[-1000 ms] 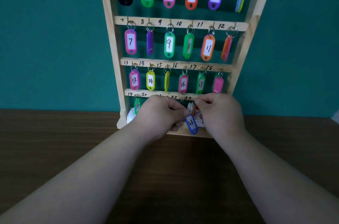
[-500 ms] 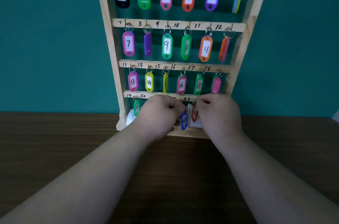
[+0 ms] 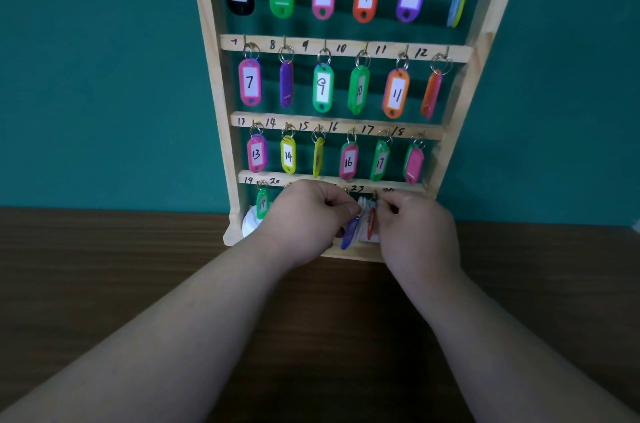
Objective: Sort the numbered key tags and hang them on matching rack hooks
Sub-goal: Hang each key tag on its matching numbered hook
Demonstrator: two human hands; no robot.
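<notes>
Blue tag (image 3: 350, 232) hanging edge-on in the bottom row of the rack (image 3: 214, 93), just below the hand-written label 23 (image 3: 357, 187), its number not readable from this angle. The left hand (image 3: 304, 218), at 9 o'clock of the tag, has its fingers curled and pinches the tag's ring. Touching or just beside the tag at 3 o'clock hangs an orange tag (image 3: 371, 224); the right hand (image 3: 415, 228), fingers bent, appears to pinch its ring, though the contact is partly hidden. Step in hand, as judged: seating the last-row tags, with the three rows above filled and tag 19 (image 3: 262, 203) hung at 9 o'clock. The next move calls for threading each ring over its own hook without tangling the two. The rack stands on a dark counter (image 3: 104, 266) against a teal wall (image 3: 86, 76).
</notes>
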